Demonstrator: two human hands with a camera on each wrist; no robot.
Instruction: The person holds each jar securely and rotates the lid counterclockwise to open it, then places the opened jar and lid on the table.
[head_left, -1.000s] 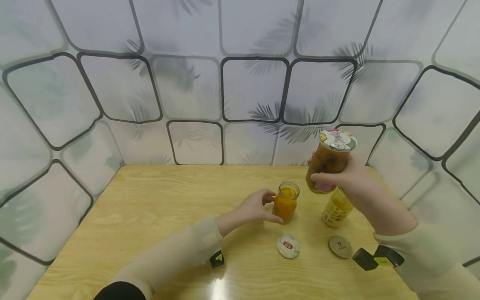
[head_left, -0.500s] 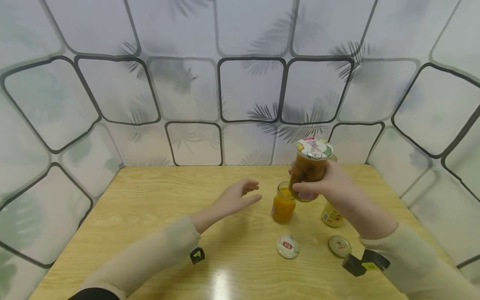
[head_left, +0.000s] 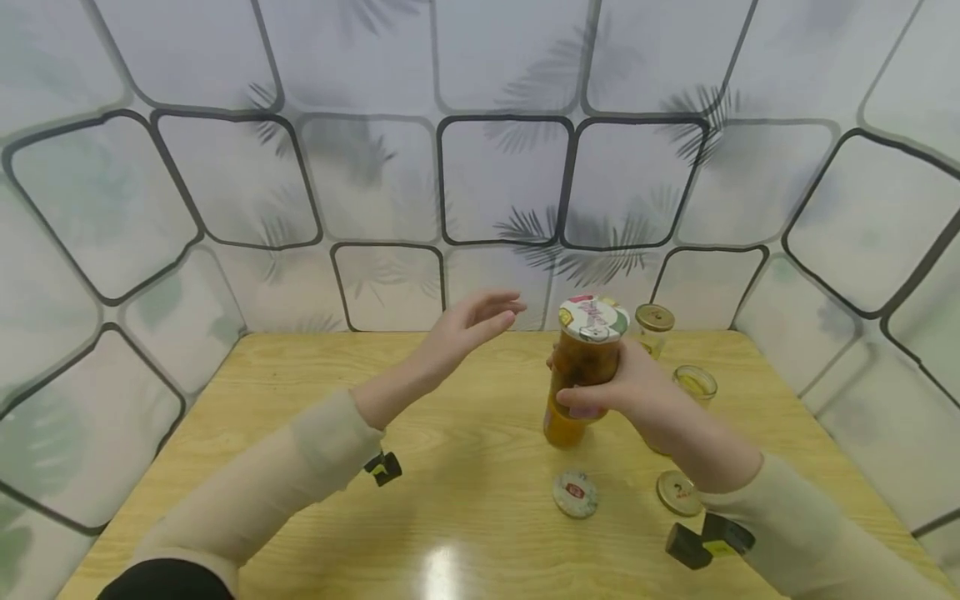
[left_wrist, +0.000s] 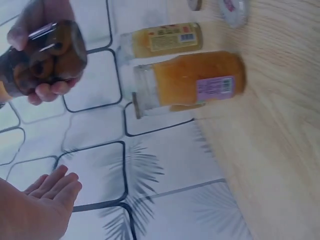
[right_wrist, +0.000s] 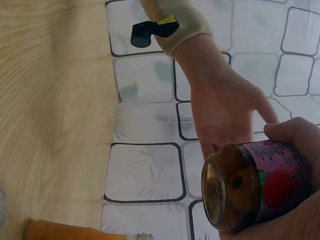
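Note:
My right hand (head_left: 636, 385) grips a tall glass jar (head_left: 587, 362) of dark, round pieces in brown liquid, held above the table. Its patterned lid is on, and the right wrist view shows a purple label with a red fruit. Behind this jar, partly hidden in the head view, an orange-filled jar (head_left: 562, 430) stands on the table; the left wrist view shows its mouth without a lid. My left hand (head_left: 453, 337) is raised to the left of the held jar, fingers extended and holding nothing. A gap separates it from the jar.
An open jar (head_left: 696, 383) with yellow contents stands at the right, partly behind my right forearm. Farther back is a gold-lidded jar (head_left: 655, 321). A white lid (head_left: 575, 493) and a gold lid (head_left: 679, 493) lie on the table. A patterned wall surrounds it.
My left hand has come away from the orange-filled jar and risen up and left. My right hand has carried the brown jar leftward, in front of the orange-filled jar.

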